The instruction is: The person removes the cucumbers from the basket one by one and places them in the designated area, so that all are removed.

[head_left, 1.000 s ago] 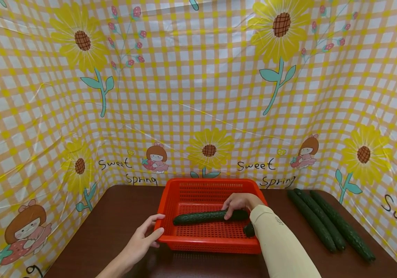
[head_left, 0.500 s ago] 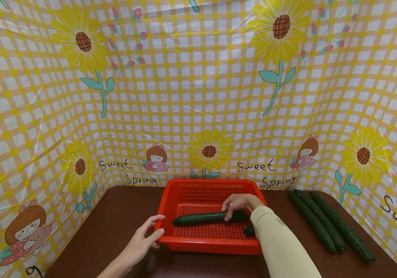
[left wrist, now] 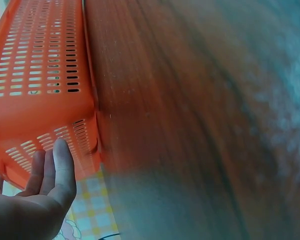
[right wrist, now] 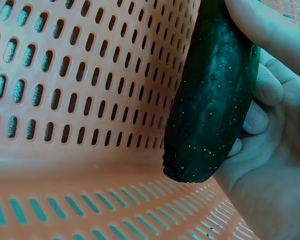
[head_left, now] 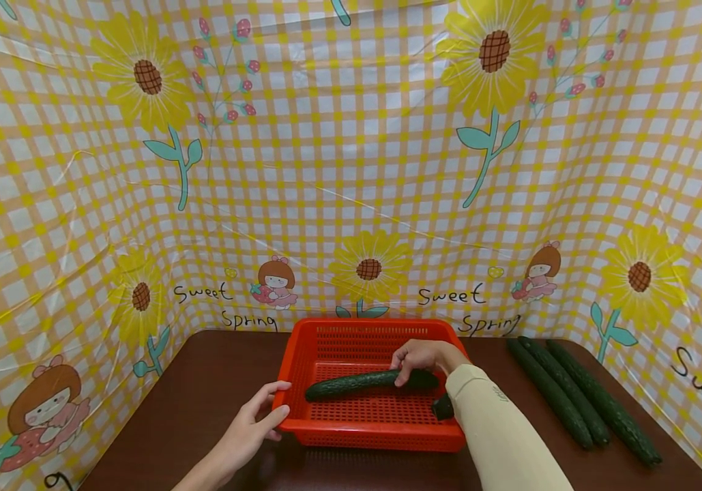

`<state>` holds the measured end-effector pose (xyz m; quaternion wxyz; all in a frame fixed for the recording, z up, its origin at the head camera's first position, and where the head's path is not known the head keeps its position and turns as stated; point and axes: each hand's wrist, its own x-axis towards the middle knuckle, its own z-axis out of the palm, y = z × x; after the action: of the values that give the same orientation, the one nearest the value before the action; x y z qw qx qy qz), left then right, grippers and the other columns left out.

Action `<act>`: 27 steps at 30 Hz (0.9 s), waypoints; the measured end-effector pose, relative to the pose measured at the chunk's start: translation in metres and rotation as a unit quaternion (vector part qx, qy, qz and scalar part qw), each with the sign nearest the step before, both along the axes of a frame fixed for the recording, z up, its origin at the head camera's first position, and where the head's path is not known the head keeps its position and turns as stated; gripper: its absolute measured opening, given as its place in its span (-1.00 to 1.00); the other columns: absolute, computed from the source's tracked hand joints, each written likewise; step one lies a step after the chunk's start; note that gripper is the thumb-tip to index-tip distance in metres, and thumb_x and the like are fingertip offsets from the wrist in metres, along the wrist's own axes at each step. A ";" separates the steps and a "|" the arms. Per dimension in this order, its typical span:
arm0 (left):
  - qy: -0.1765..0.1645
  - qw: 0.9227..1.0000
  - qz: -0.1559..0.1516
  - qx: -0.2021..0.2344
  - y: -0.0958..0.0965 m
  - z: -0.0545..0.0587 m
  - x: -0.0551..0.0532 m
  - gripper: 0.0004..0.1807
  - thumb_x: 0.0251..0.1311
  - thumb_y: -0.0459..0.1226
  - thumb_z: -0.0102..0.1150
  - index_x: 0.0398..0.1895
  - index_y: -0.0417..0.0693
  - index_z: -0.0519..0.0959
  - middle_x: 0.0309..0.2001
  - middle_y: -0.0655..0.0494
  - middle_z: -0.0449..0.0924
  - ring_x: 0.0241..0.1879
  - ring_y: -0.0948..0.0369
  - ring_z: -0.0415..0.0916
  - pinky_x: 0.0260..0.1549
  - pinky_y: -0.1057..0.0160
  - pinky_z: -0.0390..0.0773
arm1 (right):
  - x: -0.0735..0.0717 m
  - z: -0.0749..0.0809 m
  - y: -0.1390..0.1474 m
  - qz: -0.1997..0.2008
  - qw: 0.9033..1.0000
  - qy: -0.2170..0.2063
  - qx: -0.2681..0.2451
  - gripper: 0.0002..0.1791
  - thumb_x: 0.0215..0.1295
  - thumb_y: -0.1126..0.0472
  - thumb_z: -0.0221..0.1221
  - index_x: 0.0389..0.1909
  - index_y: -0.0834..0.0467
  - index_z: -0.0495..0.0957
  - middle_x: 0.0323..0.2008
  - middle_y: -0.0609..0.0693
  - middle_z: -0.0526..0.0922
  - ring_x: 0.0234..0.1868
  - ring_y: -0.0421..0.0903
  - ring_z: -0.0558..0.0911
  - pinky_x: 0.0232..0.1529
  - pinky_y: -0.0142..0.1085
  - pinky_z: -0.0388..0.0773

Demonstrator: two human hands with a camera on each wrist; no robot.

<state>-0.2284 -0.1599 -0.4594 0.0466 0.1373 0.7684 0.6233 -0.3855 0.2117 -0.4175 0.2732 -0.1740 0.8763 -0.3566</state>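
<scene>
My right hand (head_left: 419,358) grips a dark green cucumber (head_left: 351,385) near its right end, inside the red plastic basket (head_left: 381,426). The right wrist view shows the thumb and curled fingers around the cucumber (right wrist: 210,100), its blunt end pointing down past the hand. Another cucumber's end (head_left: 443,407) shows in the basket's near right corner; the sleeve hides the rest. My left hand (head_left: 254,419) holds the basket's left rim, thumb and index finger at the edge. In the left wrist view, the other fingers (left wrist: 64,165) lie against the basket's outer wall (left wrist: 40,115).
Three cucumbers (head_left: 580,395) lie side by side on the dark brown table (head_left: 215,375), right of the basket. A checked sunflower cloth (head_left: 326,170) rises behind the table and along both sides.
The right hand has risen very slightly with the cucumber, which slants a little more. The left hand and the basket keep their places. The whole head view has shifted slightly.
</scene>
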 end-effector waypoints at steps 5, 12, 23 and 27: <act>0.000 1.000 0.000 0.002 0.000 0.000 0.000 -0.50 0.44 -0.15 0.14 0.39 0.02 0.35 0.16 -0.21 0.46 -0.12 0.12 0.52 -0.25 0.14 0.66 | -0.001 0.001 0.001 -0.005 1.000 -0.001 -0.018 -0.77 0.10 0.34 0.42 -0.32 0.37 0.58 -0.45 -0.09 0.49 -0.35 -0.16 0.40 -0.15 -0.20 0.43; 0.000 1.000 0.002 0.001 0.000 -0.001 0.001 -0.50 0.44 -0.15 0.14 0.39 0.03 0.36 0.18 -0.21 0.45 -0.13 0.13 0.51 -0.25 0.16 0.65 | 0.004 0.006 0.000 -0.004 0.999 -0.016 -0.037 -0.70 0.12 0.35 0.40 -0.21 0.45 0.58 -0.43 -0.06 0.58 -0.38 -0.18 0.51 -0.16 -0.17 0.57; 0.003 1.000 -0.001 -0.001 0.000 0.000 0.000 -0.51 0.45 -0.17 0.13 0.39 0.03 0.36 0.18 -0.24 0.44 -0.13 0.13 0.52 -0.26 0.16 0.65 | -0.002 0.008 0.002 -0.007 0.999 -0.013 -0.052 -0.75 0.10 0.33 0.42 -0.25 0.34 0.63 -0.47 -0.09 0.59 -0.39 -0.18 0.52 -0.10 -0.07 0.60; 0.007 1.000 -0.001 0.000 0.000 0.000 0.001 -0.51 0.45 -0.18 0.13 0.39 0.02 0.36 0.18 -0.25 0.44 -0.13 0.13 0.53 -0.26 0.15 0.66 | -0.005 0.009 0.004 0.006 0.998 0.001 -0.061 -0.82 0.09 0.31 0.42 -0.31 0.26 0.64 -0.53 -0.14 0.52 -0.38 -0.16 0.44 -0.12 -0.11 0.54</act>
<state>-0.2278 -0.1600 -0.4590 0.0424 0.1424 0.7688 0.6219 -0.3905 0.2155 -0.4090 0.2633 -0.1961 0.8522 -0.4074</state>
